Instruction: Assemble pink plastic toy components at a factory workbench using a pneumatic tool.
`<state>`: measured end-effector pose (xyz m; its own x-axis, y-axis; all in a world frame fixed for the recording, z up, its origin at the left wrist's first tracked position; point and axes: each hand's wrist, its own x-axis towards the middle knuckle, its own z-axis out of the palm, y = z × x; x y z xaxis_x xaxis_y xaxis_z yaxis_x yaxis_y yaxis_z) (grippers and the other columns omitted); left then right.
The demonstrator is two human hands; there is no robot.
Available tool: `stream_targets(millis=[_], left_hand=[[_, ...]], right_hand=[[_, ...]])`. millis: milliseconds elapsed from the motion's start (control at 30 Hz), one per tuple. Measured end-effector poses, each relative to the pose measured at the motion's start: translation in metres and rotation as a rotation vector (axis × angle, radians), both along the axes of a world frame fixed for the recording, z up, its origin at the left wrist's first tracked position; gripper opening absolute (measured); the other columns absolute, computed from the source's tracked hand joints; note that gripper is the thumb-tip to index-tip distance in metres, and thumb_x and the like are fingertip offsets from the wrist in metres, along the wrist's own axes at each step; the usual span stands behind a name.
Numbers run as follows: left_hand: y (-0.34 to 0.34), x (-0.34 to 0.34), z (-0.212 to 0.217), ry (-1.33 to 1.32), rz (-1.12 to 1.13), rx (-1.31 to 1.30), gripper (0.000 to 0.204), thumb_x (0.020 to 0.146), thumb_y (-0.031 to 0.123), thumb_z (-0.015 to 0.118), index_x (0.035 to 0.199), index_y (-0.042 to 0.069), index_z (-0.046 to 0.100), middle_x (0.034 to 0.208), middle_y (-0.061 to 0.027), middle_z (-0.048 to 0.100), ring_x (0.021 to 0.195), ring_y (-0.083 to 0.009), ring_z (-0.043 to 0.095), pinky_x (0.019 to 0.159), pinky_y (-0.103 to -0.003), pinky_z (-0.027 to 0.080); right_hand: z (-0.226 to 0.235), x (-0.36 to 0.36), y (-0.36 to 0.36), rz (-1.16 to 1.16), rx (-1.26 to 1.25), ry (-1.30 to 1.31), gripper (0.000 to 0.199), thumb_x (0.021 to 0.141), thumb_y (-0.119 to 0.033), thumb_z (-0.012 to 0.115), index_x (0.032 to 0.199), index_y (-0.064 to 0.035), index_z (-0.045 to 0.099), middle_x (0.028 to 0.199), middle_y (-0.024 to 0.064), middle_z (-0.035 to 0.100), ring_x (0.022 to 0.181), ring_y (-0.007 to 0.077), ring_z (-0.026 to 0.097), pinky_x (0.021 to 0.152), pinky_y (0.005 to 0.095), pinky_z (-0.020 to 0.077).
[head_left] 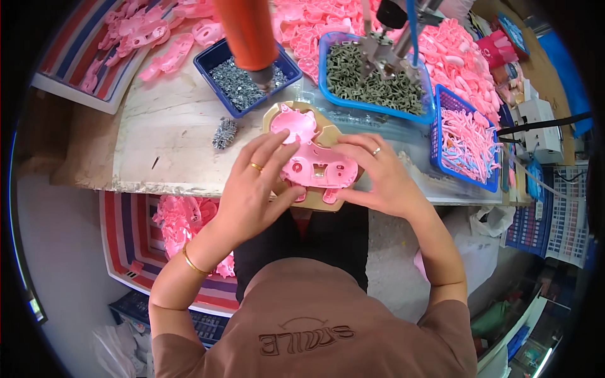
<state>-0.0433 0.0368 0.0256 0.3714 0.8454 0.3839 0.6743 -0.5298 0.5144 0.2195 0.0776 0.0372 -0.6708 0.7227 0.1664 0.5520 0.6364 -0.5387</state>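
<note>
One pink animal-shaped plastic shell (313,157)

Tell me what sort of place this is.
Probably a small toy-assembly workshop: both hands press a pink plastic shell into a tan jig, beside a tray of screws and heaps of pink parts.

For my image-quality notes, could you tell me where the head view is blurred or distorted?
In the head view, the orange tool hanging above looks blurred; the table edge bows from fisheye distortion; corners are black; the pink part under both hands stays sharp.
</note>
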Motion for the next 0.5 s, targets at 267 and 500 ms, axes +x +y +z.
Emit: stream_targets(millis=[267, 500], left_hand=[[0.0, 0.038, -0.015, 0.146, -0.028, 0.005, 0.073, 0.077, 0.037, 0.077, 0.138, 0.007, 0.05, 0.149, -0.0144, 0.042, 0.137, -0.0362, 0.037, 0.115, -0.052, 0.028], [0.0, 0.046, -0.019, 0.178, -0.015, -0.014, 0.074, 0.076, 0.04, 0.077, 0.139, 0.01, 0.05, 0.146, -0.0132, 0.044, 0.137, -0.0351, 0.038, 0.116, -0.05, 0.027]], right_hand=[[-0.01, 0.002, -0.007, -0.083, 0.019, 0.103, 0.054, 0.073, -0.019, 0.082, 0.121, -0.0062, 0.062, 0.121, 0.0111, 0.061, 0.109, 0.0306, 0.059, 0.092, 0.0406, 0.0497], [-0.011, -0.002, -0.013, -0.101, 0.113, 0.057, 0.051, 0.073, -0.015, 0.08, 0.12, -0.0051, 0.062, 0.118, 0.0104, 0.063, 0.105, 0.0301, 0.06, 0.089, 0.0392, 0.0513]])
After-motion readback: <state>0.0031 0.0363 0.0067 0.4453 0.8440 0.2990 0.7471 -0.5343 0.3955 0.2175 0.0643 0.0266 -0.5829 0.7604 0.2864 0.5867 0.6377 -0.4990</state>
